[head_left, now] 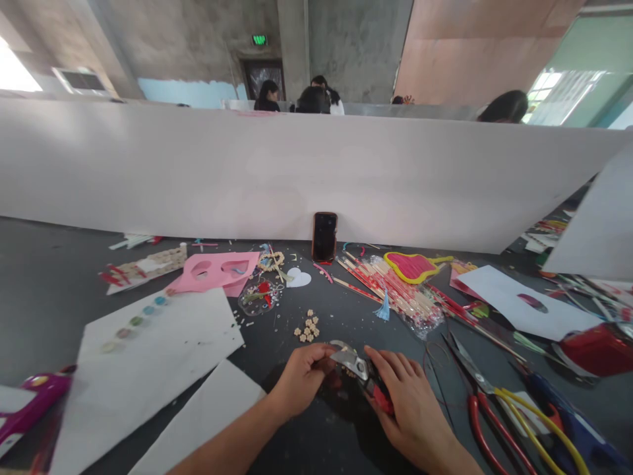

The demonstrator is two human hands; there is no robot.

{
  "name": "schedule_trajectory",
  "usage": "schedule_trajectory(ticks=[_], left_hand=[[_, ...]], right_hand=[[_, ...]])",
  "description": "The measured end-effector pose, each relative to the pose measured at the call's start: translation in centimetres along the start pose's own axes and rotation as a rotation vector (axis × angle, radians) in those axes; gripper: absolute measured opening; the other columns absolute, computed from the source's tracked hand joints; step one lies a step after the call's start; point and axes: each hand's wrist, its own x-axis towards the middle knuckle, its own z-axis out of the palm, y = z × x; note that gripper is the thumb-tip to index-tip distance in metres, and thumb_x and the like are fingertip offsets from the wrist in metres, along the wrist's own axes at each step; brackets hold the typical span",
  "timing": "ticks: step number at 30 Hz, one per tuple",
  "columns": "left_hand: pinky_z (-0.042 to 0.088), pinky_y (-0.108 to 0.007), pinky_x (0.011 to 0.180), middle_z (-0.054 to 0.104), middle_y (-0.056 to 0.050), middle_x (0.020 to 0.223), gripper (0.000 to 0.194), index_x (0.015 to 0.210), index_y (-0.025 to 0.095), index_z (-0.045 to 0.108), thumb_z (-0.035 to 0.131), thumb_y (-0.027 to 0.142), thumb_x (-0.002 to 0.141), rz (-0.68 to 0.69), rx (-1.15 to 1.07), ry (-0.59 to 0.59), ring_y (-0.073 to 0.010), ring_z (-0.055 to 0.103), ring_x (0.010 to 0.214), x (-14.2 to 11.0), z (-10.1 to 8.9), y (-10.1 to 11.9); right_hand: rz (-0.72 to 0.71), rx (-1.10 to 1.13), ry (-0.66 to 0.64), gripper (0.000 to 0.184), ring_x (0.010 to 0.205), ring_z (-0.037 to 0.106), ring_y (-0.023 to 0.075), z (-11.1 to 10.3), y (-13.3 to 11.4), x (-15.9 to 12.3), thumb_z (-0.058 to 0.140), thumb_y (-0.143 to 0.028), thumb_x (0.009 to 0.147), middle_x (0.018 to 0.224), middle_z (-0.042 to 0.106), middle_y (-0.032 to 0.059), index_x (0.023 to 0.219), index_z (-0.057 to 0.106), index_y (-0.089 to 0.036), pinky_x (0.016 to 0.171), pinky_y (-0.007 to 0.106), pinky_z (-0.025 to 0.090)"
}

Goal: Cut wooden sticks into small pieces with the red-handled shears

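My right hand [408,402] is wrapped round the handles of a pair of pruning shears [350,359] with red on the grips. The blades point left, toward my left hand [304,376]. My left thumb and fingertips are pinched together at the blade tips; whatever they hold is too small or hidden to make out. A few small beads show below the blades, partly covered. Just beyond my left hand lies a small heap of flower-shaped wooden beads [307,328] on the dark table [277,435].
White sheets [163,343] and pink cut-out paper [212,270] lie left. A phone [325,237] leans against the white partition [247,178]. Patterned sticks [390,284] and a blue tassel [382,307] lie beyond my right hand. Scissors [477,376] lie right; a purple tool [34,402] far left.
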Motion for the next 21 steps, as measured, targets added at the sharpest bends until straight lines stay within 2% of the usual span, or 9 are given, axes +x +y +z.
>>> schedule_trajectory(ticks=[3,10,21], left_hand=[[0.046,-0.022,0.056,0.062,-0.002,0.060,0.021,0.077,0.014,0.064,0.045,0.021,0.078,0.009,0.005,-0.027,-0.0141,0.059,0.055,0.01,-0.05,0.12],[0.046,-0.023,0.054,0.062,-0.002,0.063,0.020,0.075,0.015,0.065,0.049,0.026,0.077,-0.004,-0.030,-0.008,-0.0145,0.060,0.056,0.18,-0.09,-0.07],[0.046,-0.023,0.053,0.058,-0.001,0.059,0.021,0.078,0.014,0.064,0.052,0.031,0.077,-0.026,-0.071,-0.019,-0.0133,0.056,0.053,0.17,0.21,-0.14]], right_hand=[[-0.012,-0.013,0.009,0.058,0.103,0.048,0.0231,-0.05,-0.04,0.02,0.048,-0.021,0.076,0.118,0.053,0.0100,0.132,0.035,-0.021,0.088,0.040,0.036],[0.004,-0.009,-0.003,0.054,0.096,0.052,0.0220,-0.03,-0.05,0.10,0.049,-0.025,0.077,0.112,0.056,0.0097,0.130,0.039,-0.020,0.082,0.037,0.040],[0.064,-0.025,-0.021,0.046,0.094,0.052,0.0233,0.12,-0.49,0.19,0.046,-0.019,0.075,0.108,0.057,0.0093,0.121,0.044,-0.020,0.080,0.038,0.040]])
